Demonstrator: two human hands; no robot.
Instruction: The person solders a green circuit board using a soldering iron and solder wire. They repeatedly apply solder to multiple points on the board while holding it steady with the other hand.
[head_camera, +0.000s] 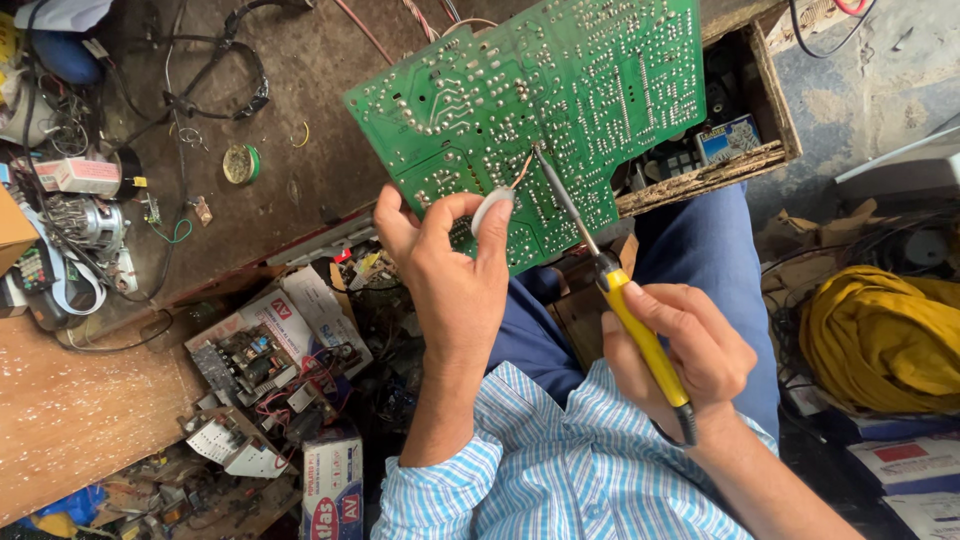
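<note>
1. On my feed, one green circuit board (560, 110) stands tilted over the lap, solder side up, dotted with silver joints and pale traces, its far edge by a wooden box (775, 110).
2. My left hand (450, 270) is pinched: thumb and fingers press together on a small white reel (492, 208), from which one thin coppery strand (521, 172) runs up to the board.
3. One soldering iron (625, 300), with a yellow handle and grey metal shaft, touches the board with its tip right where the strand ends.
4. My right hand (690, 350) is wrapped closed around the yellow handle, thumb on top.
5. Counted: one board, one iron, one reel, two hands.
6. At far right, one yellow cloth heap (880, 340) lies well apart.
</note>
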